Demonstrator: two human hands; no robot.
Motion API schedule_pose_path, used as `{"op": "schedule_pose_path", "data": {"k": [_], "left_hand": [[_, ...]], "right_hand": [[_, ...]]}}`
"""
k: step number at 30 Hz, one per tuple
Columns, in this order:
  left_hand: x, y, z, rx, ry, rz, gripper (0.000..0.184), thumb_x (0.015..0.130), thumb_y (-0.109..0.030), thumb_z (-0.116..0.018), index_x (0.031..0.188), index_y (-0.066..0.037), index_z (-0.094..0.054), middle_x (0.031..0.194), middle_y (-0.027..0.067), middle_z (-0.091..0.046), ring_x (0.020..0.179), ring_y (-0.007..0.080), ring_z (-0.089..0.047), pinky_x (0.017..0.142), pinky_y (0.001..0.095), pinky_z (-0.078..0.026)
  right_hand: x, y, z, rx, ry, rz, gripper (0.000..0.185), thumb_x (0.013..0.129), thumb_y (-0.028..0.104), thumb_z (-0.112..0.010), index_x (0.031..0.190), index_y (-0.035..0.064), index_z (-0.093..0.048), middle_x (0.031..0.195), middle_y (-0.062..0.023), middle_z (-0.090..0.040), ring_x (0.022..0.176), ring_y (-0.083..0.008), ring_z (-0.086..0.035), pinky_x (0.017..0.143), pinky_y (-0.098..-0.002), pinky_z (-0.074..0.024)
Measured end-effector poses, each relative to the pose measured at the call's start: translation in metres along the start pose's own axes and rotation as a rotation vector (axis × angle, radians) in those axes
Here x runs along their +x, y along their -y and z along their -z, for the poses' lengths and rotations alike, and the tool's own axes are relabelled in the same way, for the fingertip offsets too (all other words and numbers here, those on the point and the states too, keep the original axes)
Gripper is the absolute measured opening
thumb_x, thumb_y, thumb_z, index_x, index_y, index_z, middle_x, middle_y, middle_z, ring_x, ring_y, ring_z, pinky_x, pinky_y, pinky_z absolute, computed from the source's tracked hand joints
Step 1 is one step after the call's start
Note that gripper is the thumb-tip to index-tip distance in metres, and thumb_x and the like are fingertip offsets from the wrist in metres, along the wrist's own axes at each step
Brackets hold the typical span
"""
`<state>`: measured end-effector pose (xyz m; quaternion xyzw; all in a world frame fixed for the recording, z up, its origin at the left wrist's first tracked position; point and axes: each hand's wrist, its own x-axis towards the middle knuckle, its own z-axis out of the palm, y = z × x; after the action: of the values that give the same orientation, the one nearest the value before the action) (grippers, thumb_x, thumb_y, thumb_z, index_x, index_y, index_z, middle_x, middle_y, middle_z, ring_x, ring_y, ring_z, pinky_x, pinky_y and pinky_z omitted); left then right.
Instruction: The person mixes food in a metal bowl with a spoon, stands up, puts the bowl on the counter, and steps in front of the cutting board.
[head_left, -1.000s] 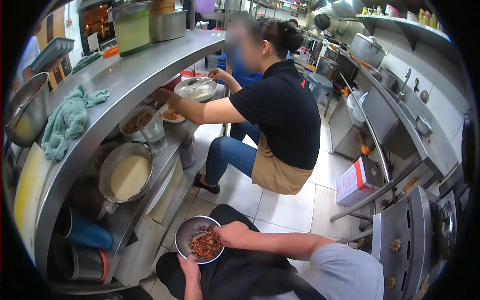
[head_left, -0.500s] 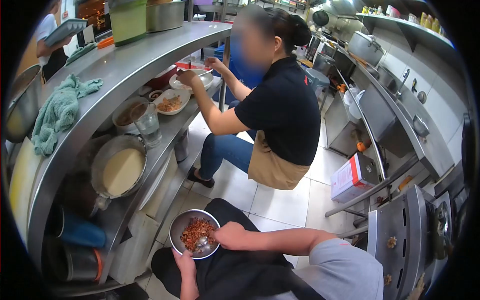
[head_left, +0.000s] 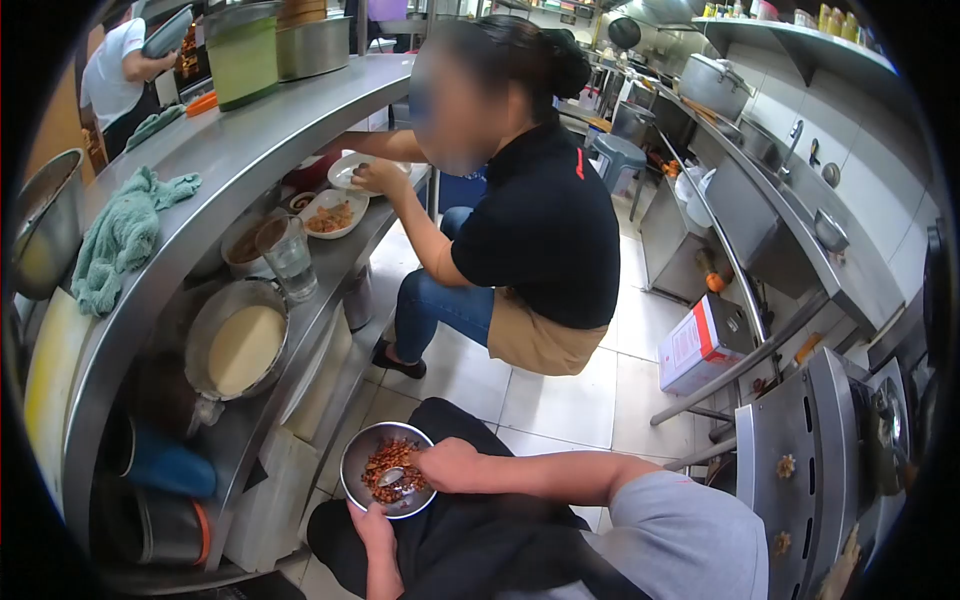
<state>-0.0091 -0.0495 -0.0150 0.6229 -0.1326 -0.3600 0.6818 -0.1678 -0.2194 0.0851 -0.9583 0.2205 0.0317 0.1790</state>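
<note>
A steel bowl (head_left: 353,462) rests on my lap with reddish-brown, nut-like bits (head_left: 408,486) inside. My left hand (head_left: 373,530) is closed on the bowl's near rim, thumb over the edge. Reaching in from the right, my right hand (head_left: 448,466) grips a metal spoon (head_left: 391,477). Its bowl lies among the bits, and its handle is mostly hidden by my fingers.
A co-worker in a black shirt (head_left: 545,215) squats ahead, hands near a white bowl (head_left: 350,172). Left, a shelf holds a pot of pale batter (head_left: 246,350), a water glass (head_left: 287,260) and a food dish (head_left: 335,215). A stove (head_left: 790,470) and a tin (head_left: 700,345) stand right.
My right hand has shifted slightly left and up with the spoon, spreading the bits differently. The co-worker leans further left, one arm now reaching over the shelf. A background person's tray is raised.
</note>
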Motion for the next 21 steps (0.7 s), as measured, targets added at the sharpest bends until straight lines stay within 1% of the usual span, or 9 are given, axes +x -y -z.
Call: {"op": "schedule_pose_path", "data": {"k": [6, 13, 15, 16, 17, 18, 19, 20, 21], "left_hand": [[0.001, 0.005, 0.001, -0.008, 0.007, -0.016, 0.077, 0.072, 0.008, -0.051, 0.149, 0.005, -0.049, 0.142, 0.0171, -0.064, 0.13, 0.0295, -0.063, 0.116, 0.0379, -0.046], [-0.01, -0.003, -0.004, 0.01, -0.012, -0.003, 0.072, 0.078, 0.007, -0.052, 0.15, 0.004, -0.051, 0.144, 0.0173, -0.064, 0.132, 0.0286, -0.063, 0.115, 0.0382, -0.047], [-0.012, -0.002, -0.004, 0.013, -0.017, -0.004, 0.063, 0.087, 0.002, -0.057, 0.149, 0.003, -0.053, 0.143, 0.016, -0.065, 0.132, 0.0277, -0.063, 0.114, 0.0385, -0.047], [-0.015, -0.012, -0.009, 0.034, -0.01, -0.001, 0.057, 0.094, -0.006, -0.062, 0.15, 0.002, -0.055, 0.143, 0.0145, -0.067, 0.131, 0.0267, -0.064, 0.114, 0.0387, -0.048], [-0.017, -0.016, -0.009, 0.041, 0.011, -0.018, 0.054, 0.098, -0.013, -0.063, 0.15, 0.001, -0.055, 0.142, 0.0158, -0.067, 0.133, 0.0272, -0.063, 0.114, 0.0396, -0.047], [-0.007, 0.01, 0.003, 0.154, -0.028, -0.052, 0.054, 0.098, -0.015, -0.063, 0.149, 0.002, -0.055, 0.143, 0.0184, -0.067, 0.134, 0.0298, -0.063, 0.114, 0.0407, -0.047], [-0.01, 0.006, 0.003, 0.268, -0.055, -0.102, 0.054, 0.099, -0.017, -0.061, 0.149, 0.002, -0.055, 0.142, 0.0209, -0.067, 0.134, 0.0332, -0.063, 0.114, 0.0415, -0.046], [-0.012, 0.0, 0.0, 0.292, -0.057, -0.091, 0.053, 0.098, -0.018, -0.059, 0.147, 0.002, -0.055, 0.139, 0.0221, -0.068, 0.133, 0.0351, -0.064, 0.113, 0.0422, -0.047], [-0.014, -0.001, 0.001, 0.29, -0.065, -0.067, 0.049, 0.096, -0.014, -0.056, 0.143, 0.002, -0.057, 0.136, 0.0228, -0.069, 0.13, 0.0359, -0.065, 0.112, 0.0431, -0.047]], "right_hand": [[-0.004, -0.001, 0.007, 0.001, 0.007, -0.031, 0.028, 0.091, 0.014, -0.063, 0.116, 0.0049, -0.071, 0.08, -0.0189, -0.076, 0.073, -0.0384, -0.077, 0.06, -0.0523, -0.0597], [-0.011, 0.0, 0.02, 0.018, 0.033, -0.042, 0.025, 0.093, 0.017, -0.063, 0.114, 0.0072, -0.072, 0.081, -0.0176, -0.075, 0.073, -0.0383, -0.076, 0.06, -0.053, -0.0599], [-0.007, 0.0, 0.029, -0.098, 0.01, -0.13, 0.023, 0.094, 0.019, -0.061, 0.11, 0.0093, -0.075, 0.086, -0.0193, -0.076, 0.075, -0.0379, -0.077, 0.063, -0.0536, -0.0604], [-0.007, -0.002, 0.036, -0.143, -0.015, -0.146, 0.021, 0.095, 0.021, -0.059, 0.103, 0.0093, -0.076, 0.089, -0.0203, -0.077, 0.08, -0.0376, -0.078, 0.067, -0.0539, -0.0612], [0.003, -0.02, 0.01, -0.137, -0.036, -0.121, 0.019, 0.096, 0.02, -0.06, 0.103, 0.0081, -0.072, 0.091, -0.0201, -0.076, 0.083, -0.0378, -0.077, 0.07, -0.0544, -0.0612], [0.001, -0.024, 0.013, -0.156, -0.1, -0.109, 0.017, 0.096, 0.02, -0.06, 0.105, 0.0074, -0.067, 0.092, -0.0191, -0.075, 0.084, -0.039, -0.076, 0.072, -0.0542, -0.061], [0.002, -0.013, 0.025, -0.183, -0.094, -0.18, 0.018, 0.097, 0.019, -0.06, 0.11, 0.0076, -0.064, 0.093, -0.0188, -0.075, 0.083, -0.0409, -0.076, 0.07, -0.0545, -0.0604], [0.002, -0.01, 0.031, -0.167, -0.083, -0.16, 0.017, 0.097, 0.018, -0.059, 0.109, 0.0079, -0.064, 0.091, -0.0189, -0.074, 0.083, -0.0421, -0.075, 0.069, -0.0553, -0.0598], [0.004, -0.018, 0.017, -0.196, -0.177, -0.105, 0.015, 0.098, 0.017, -0.059, 0.109, 0.008, -0.064, 0.088, -0.0177, -0.074, 0.079, -0.0408, -0.075, 0.066, -0.0545, -0.0595]]}}
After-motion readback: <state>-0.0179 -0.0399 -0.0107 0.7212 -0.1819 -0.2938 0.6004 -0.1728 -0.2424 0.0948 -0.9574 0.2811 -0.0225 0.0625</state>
